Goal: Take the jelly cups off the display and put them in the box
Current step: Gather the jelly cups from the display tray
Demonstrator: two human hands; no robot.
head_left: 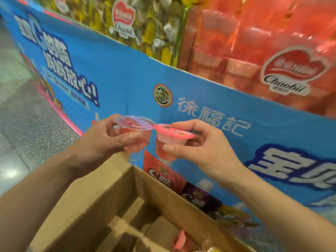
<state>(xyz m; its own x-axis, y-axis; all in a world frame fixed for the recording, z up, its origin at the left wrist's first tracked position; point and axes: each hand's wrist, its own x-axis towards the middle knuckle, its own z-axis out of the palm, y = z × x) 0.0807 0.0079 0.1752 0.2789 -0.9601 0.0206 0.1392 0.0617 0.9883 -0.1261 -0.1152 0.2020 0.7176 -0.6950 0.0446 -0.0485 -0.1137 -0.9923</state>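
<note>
Grey speckled floor [27,110], perhaps polished stone, glossy, pale glare patch [11,172] at lower left

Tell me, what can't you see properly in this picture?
Head view: the box is cut off by the bottom edge, so most of its inside is unseen.
The left hand covers part of the left jelly cup.
The lid print on the right jelly cup is too blurred to read.

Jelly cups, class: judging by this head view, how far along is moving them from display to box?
Done: a few cups already lie in the cardboard box. In hand: the left hand holds a clear-lidded cup and the right hand a pink-lidded cup, both above the box. Left: the display looks well stocked, with red bags piled high.
</note>
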